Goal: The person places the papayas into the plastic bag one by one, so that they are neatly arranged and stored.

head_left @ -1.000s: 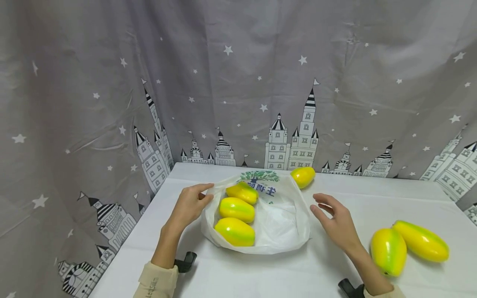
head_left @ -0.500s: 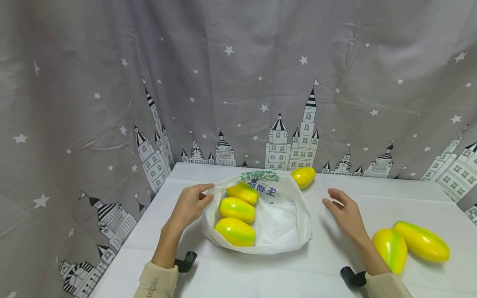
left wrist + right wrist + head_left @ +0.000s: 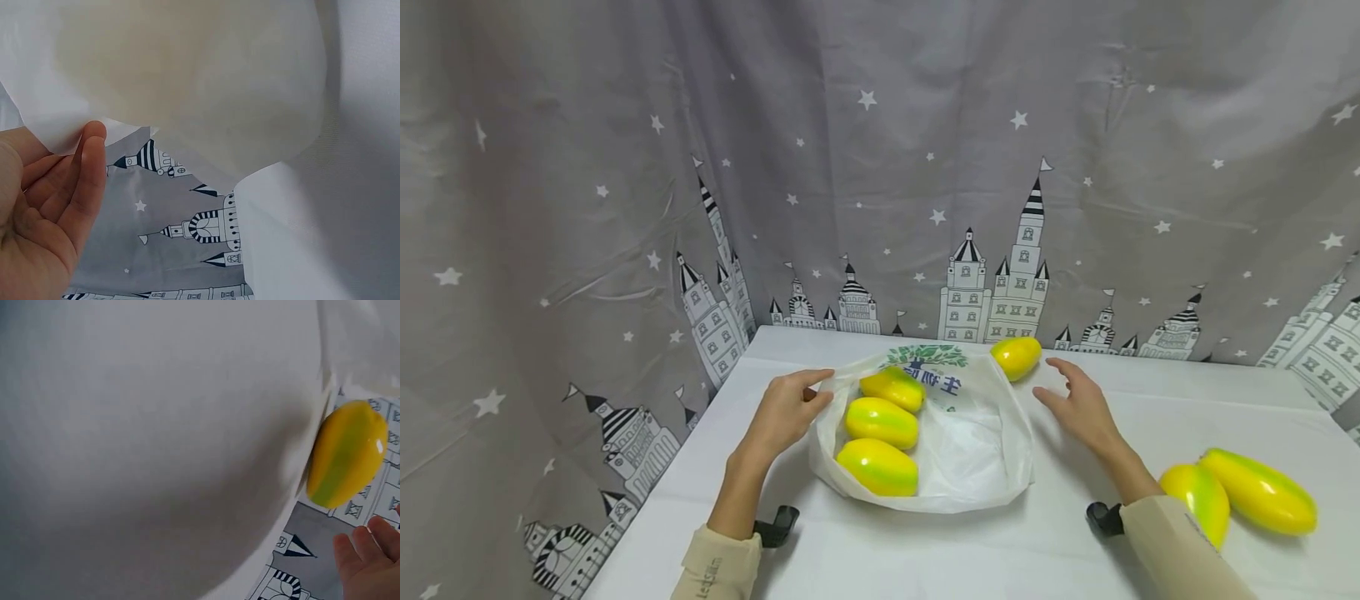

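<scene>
A white plastic bag (image 3: 970, 492) with a green tree print lies with its mouth spread toward me. Inside, on its left side, are three glossy yellow-green papayas (image 3: 880, 422), one behind another. My left hand (image 3: 782, 417) holds the bag's left rim between thumb and fingers; in the left wrist view the thumb (image 3: 92, 169) lies against the bag's edge. My right hand (image 3: 1081, 408) is spread just right of a papaya (image 3: 1017, 358) behind the bag's right corner, close but apart from it. The right wrist view shows this papaya (image 3: 350, 453) beyond the fingertips, nothing held.
Two more papayas (image 3: 1258, 490) lie together on the white-covered table (image 3: 1225, 400) at the right, one partly hidden by my right sleeve (image 3: 1176, 542). A grey curtain (image 3: 880, 167) with stars and castles rises behind the table and along its left.
My right hand first drew away from the bag's right side, then moved forward toward the papaya at the back, its fingers spreading. The left hand stays at the bag's rim.
</scene>
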Demonstrator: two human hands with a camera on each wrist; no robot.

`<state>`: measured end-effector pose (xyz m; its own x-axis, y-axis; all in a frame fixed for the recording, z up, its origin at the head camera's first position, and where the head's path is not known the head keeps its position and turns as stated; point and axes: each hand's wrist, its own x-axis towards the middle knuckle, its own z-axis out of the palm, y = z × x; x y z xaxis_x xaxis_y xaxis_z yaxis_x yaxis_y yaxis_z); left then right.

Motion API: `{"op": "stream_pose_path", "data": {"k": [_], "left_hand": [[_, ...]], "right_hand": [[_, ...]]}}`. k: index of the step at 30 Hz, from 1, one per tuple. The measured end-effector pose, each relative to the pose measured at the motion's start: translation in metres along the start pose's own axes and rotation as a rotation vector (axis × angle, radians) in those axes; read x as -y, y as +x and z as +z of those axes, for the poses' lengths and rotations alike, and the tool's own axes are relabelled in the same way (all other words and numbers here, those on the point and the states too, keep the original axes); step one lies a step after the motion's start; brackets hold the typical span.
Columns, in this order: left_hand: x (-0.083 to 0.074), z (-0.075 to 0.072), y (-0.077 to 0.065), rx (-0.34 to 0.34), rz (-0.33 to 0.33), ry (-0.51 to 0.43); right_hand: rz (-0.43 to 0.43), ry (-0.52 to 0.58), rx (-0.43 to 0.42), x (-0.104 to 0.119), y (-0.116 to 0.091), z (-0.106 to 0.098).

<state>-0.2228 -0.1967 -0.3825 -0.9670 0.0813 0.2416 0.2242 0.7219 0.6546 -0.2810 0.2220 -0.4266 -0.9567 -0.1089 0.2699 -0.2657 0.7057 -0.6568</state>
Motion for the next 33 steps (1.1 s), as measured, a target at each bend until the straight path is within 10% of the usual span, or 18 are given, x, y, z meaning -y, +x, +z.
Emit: {"op": "stream_pose_path", "data": {"k": [33], "left_hand": [[-0.001, 0.000, 0.002, 0.029, -0.014, 0.013]], "right_hand": [[-0.118, -0.179, 0.093, -0.010, 0.048, 0.032]]}}
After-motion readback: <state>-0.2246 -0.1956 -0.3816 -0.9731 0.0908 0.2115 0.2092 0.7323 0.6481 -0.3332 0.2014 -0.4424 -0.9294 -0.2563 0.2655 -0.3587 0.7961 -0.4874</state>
